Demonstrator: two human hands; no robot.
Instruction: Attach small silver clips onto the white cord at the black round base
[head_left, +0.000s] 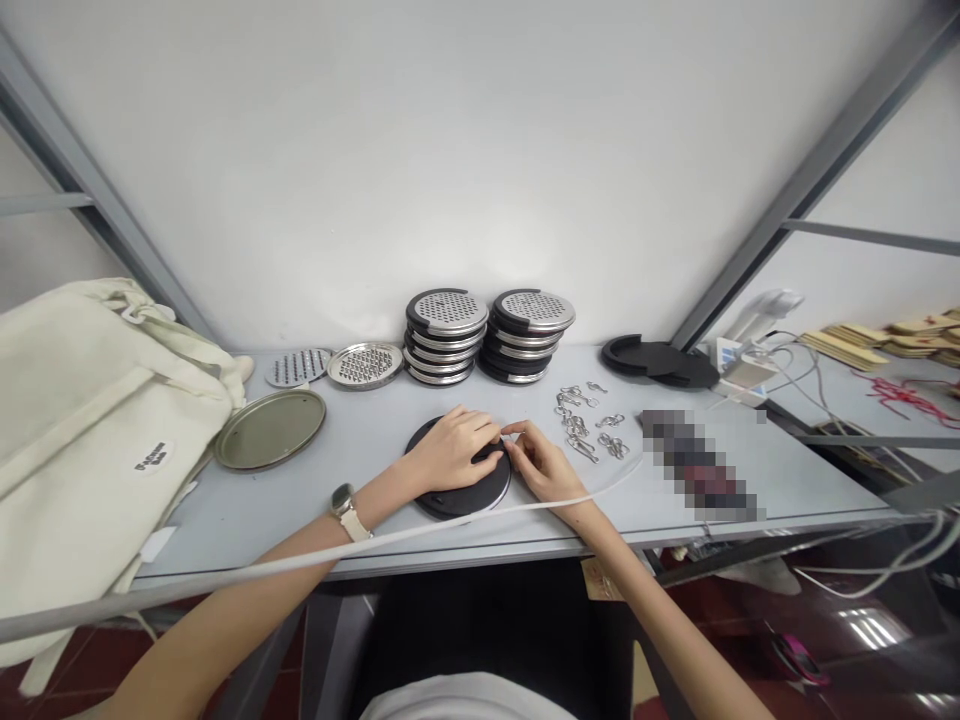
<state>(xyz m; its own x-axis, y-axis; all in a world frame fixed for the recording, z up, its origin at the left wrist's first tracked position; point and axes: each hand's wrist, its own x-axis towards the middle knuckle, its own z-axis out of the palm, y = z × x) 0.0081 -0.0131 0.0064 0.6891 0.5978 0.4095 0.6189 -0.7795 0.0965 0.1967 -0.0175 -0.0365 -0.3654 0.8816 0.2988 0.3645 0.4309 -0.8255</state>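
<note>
Clasps (576, 427), apparently, right of disc (459, 492)

A cream bag (90, 430) slumps well left of the fingers (481, 437); a white cord (465, 517) crosses below them; wooden slats (844, 345) and red string (907, 398) lie far right.

Disc (466, 498): matt plastic; stacked graters (450, 312): shiny metal w/ rough surf.; clips (576, 427): glossy metal; bag (82, 400): matt cloth.

bare left forearm (240, 620) slanting in toward the middle, left hand (459, 450) palm down with its fingers bent, bare right forearm (645, 592) slanting in from the other side, right hand (547, 468) with pointer finger bent near its thumb, both hands close together
</note>
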